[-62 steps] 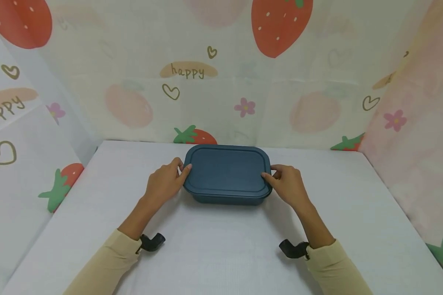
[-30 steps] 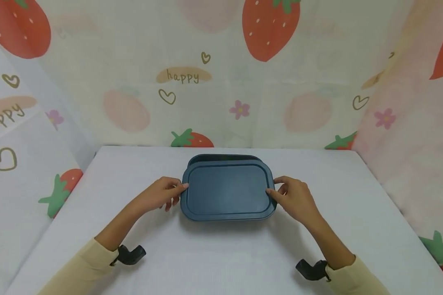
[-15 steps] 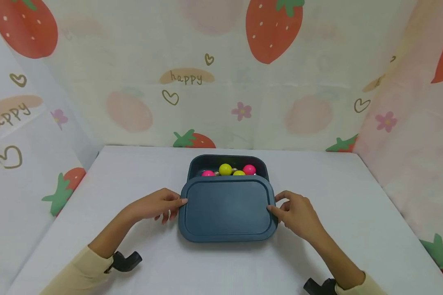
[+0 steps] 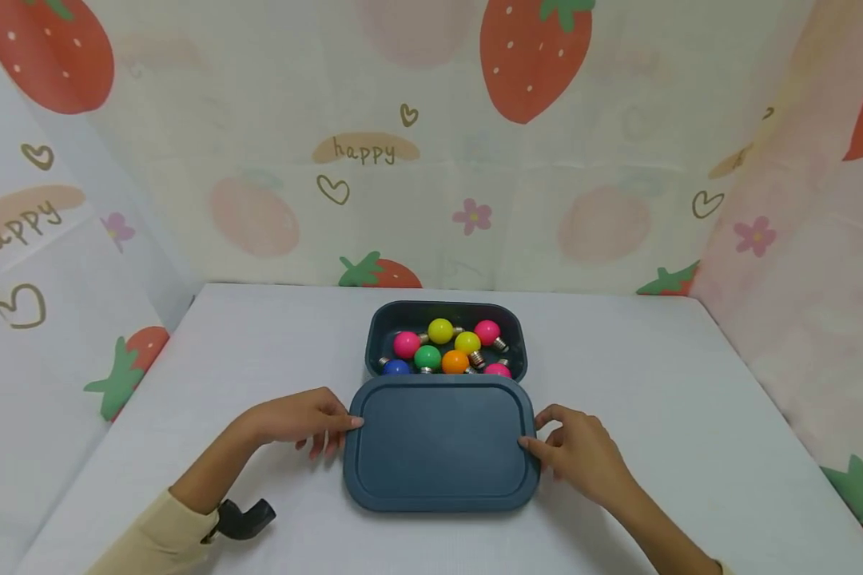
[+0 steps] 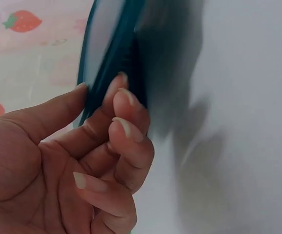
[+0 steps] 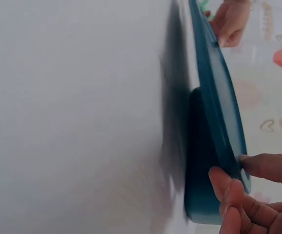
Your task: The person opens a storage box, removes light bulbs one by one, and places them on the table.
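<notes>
Between both hands is a flat dark blue lid (image 4: 442, 443), rectangular with rounded corners. My left hand (image 4: 305, 419) pinches its left edge, thumb on top and fingers beneath. On the opposite edge my right hand (image 4: 582, 451) pinches the lid the same way. Behind it stands a dark blue box (image 4: 374, 335), its front rim overlapped by the lid in the head view. Several small coloured bulbs with metal screw bases lie inside, among them a green bulb (image 4: 427, 357), an orange bulb (image 4: 455, 362) and a yellow bulb (image 4: 440, 331). In the right wrist view the lid (image 6: 223, 97) is tilted over the box (image 6: 199, 185).
A white table (image 4: 618, 359) carries the box and reaches back to a wall cloth (image 4: 511, 184) printed with strawberries, hearts and flowers. Similar cloth hangs at both sides. A black wrist camera (image 4: 244, 519) sits at the left sleeve.
Both hands have lifted the lid off the box and drawn it toward me. The box's inside and its coloured bulbs have come into view, while the box stays near the back.
</notes>
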Demonstrator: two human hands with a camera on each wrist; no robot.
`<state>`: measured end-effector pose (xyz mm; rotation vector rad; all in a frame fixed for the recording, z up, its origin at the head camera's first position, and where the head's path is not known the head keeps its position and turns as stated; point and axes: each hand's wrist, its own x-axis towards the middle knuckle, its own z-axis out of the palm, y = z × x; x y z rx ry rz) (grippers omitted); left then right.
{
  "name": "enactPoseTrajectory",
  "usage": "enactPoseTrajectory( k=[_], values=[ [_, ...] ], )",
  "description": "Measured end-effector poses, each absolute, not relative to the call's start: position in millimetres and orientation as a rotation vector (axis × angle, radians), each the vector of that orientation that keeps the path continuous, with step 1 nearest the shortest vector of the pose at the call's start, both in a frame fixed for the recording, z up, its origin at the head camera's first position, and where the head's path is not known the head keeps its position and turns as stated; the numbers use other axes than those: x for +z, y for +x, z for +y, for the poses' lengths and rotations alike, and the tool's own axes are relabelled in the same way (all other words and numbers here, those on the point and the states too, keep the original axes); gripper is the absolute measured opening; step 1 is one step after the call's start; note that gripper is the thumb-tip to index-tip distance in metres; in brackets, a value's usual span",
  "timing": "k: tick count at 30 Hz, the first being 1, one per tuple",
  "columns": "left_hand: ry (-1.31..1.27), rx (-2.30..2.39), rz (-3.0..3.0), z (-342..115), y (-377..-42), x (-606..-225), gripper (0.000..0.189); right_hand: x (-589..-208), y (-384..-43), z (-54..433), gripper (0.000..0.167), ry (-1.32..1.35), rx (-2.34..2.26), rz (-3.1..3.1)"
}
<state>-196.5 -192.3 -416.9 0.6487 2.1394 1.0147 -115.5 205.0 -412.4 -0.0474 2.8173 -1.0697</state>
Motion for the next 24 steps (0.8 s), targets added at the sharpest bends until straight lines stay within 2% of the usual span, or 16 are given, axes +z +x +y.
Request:
enactPoseTrajectory(
  k=[12,24],
  values=[
    [0.662,0.959,2.067,-196,-188,-423,0.045,-422,-104,198,0.026,-0.009,-1.013,2.781],
    [0.654,0.912,2.121,-190,-187,-430,0.047,-428,-108,199,0.022,-0.078,-0.806,2.8]
  ],
)
